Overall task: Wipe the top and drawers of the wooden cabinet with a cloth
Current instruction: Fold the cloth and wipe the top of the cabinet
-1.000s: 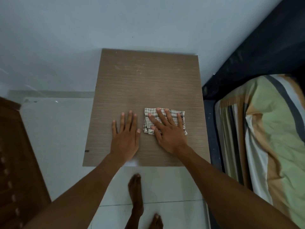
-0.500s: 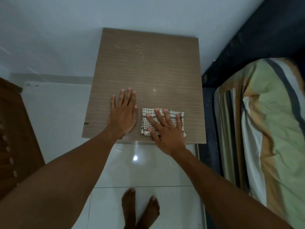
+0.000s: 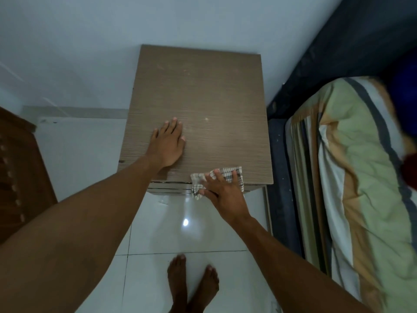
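Observation:
The wooden cabinet point(image 3: 203, 91) stands against the pale wall, seen from above, its brown top bare. My left hand point(image 3: 167, 141) lies flat on the top near the front left, fingers straight. A checked cloth point(image 3: 232, 173) hangs over the cabinet's front edge at the right, partly draped down the front. My right hand point(image 3: 222, 190) presses on it with spread fingers, covering its middle. Only a thin strip of the drawer fronts point(image 3: 169, 190) shows under the top's edge.
A bed point(image 3: 352, 177) with a striped green and tan cover runs along the right, its dark frame close to the cabinet's side. Dark wooden furniture point(image 3: 20, 177) stands at the left. My bare feet point(image 3: 191, 283) are on the white tiled floor point(image 3: 185, 233) in front.
My right hand has dragged the cloth toward me, from the top's front area to over the front edge. My left hand stays flat on the top. The camera has pulled back.

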